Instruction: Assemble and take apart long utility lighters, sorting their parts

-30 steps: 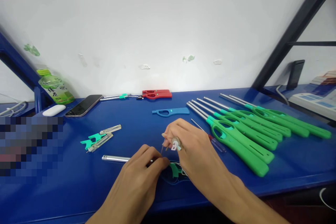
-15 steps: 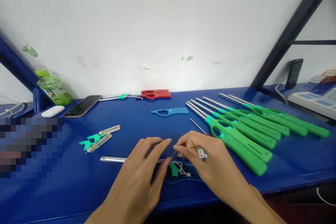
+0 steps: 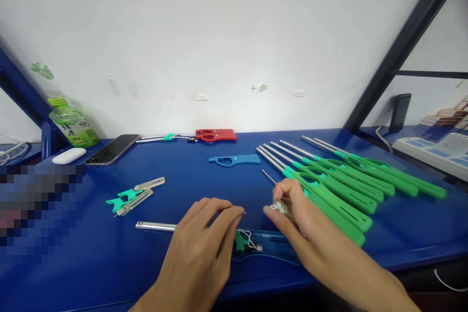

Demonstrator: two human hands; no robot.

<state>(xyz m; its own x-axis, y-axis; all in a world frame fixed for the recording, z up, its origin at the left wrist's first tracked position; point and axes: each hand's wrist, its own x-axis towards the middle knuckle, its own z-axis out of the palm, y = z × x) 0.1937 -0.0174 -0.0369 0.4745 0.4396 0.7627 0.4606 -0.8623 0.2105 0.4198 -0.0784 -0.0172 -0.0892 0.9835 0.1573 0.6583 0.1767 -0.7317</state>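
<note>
In front of me lies an opened gas lighter, its blue half-shell handle (image 3: 272, 240) facing up with a green trigger (image 3: 239, 243) and a thin white wire (image 3: 250, 238) inside. Its silver barrel (image 3: 155, 226) points left. My left hand (image 3: 204, 239) arches over the joint of barrel and handle, thumb and forefinger pinched; a tiny pale bit shows at the tips, too small to name. Above the handle's right part, my right hand (image 3: 300, 224) grips a small translucent part with a white end (image 3: 280, 206), mostly hidden by the fingers.
Several green lighters (image 3: 336, 195) lie at right, with a thin metal rod (image 3: 268, 177) beside them. A blue shell half (image 3: 236, 160), red handles (image 3: 215, 135), clear tanks with green pieces (image 3: 135, 202), a phone (image 3: 113, 149), a white case (image 3: 69, 156) and a bottle (image 3: 75, 124) stand about.
My hands have moved apart: the right has drawn right and turned, bringing the white-ended part to its fingertips. The left stays over the lighter, fingers now pinched together. The view has shifted slightly.
</note>
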